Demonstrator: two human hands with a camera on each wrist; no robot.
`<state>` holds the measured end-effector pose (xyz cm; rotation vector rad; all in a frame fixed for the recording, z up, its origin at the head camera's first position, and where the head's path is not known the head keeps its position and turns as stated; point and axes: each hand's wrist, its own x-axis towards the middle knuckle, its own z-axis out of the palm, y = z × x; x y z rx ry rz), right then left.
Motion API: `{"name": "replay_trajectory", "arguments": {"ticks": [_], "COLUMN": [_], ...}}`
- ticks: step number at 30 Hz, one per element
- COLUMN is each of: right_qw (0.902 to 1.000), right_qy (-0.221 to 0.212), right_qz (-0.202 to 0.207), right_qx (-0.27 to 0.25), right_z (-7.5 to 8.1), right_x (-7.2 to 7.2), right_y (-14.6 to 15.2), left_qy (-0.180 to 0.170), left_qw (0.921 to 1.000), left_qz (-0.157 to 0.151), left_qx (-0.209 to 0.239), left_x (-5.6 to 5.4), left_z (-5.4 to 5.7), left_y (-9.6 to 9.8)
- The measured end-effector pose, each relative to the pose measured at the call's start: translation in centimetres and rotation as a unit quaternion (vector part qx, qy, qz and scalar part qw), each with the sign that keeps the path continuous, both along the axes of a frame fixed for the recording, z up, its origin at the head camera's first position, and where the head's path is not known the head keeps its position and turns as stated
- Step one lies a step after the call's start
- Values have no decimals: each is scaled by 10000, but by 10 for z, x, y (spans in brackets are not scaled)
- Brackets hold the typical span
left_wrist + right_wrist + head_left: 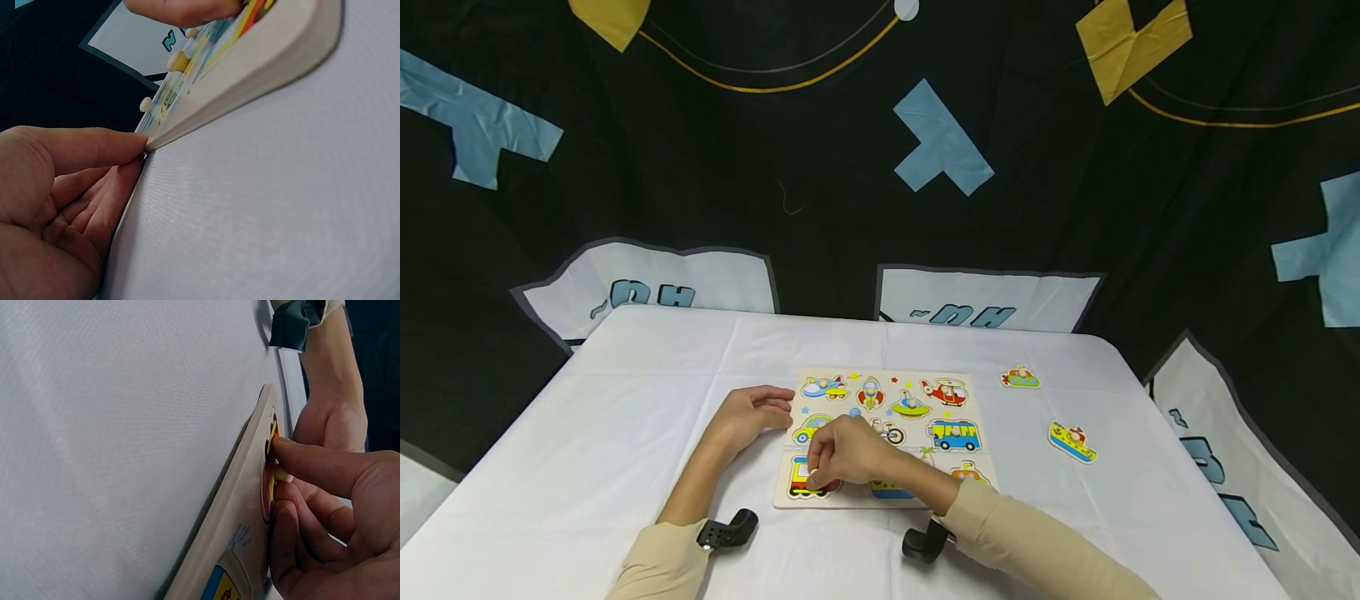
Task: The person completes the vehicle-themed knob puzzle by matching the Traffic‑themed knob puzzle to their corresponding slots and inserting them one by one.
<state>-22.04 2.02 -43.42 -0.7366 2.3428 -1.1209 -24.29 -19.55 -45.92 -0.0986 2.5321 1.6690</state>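
A wooden knob puzzle board (782, 492) with vehicle pictures lies on the white tablecloth. My left hand (748, 421) pinches its left edge, as the left wrist view shows with the thumb (103, 149) at the rim. My right hand (853, 450) reaches across the board to the train piece (800, 479) at the lower left. Thumb and fingers close around that piece's pale knob (284, 474). The train lies at the board's surface; whether it sits fully flush I cannot tell. The right hand and forearm hide part of the middle and bottom rows.
A loose submarine piece (1021, 377) and a loose ship piece (1072, 442) lie on the tablecloth right of the board. On the board are a blue bus (955, 434), a helicopter (945, 392) and a rocket (870, 393). A black curtain (820, 242) hangs behind the table.
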Motion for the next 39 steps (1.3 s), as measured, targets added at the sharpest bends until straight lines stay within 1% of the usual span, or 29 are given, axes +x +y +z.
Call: {"name": "replay_trajectory", "arguments": {"ticks": [7, 12, 17, 23, 26, 30, 35, 39], "right_qw": [9997, 9992, 9987, 9966, 9958, 9933, 9884, 9834], "right_qy": [-4, 153, 190, 373, 442, 578, 667, 707], "right_qz": [42, 12, -316, -687, -776, -948, -1289, -1589], "right_qx": [240, 370, 346, 245, 224, 320, 456, 514], "right_z": [5, 8, 17, 25, 28, 31, 36, 40], "right_x": [-1, -6, -17, -30, -34, -37, -41, -44], "right_y": [0, 8, 26, 51, 63, 79, 101, 121], "left_qy": [27, -84, -129, -159, -149, -145, -138, -122], "left_qw": [10000, 10000, 9998, 9996, 9996, 9997, 9997, 9996], "left_qz": [-17, 33, 114, 196, 192, 164, 142, 150], "left_qx": [-45, -15, -69, -139, -139, -141, -167, -215], "left_x": [-1, 0, -1, -1, 0, 1, 1, -1], "left_z": [0, 0, 0, -1, -2, -2, -1, -2], "left_y": [-1, 1, 3, 4, 3, 3, 3, 3]}}
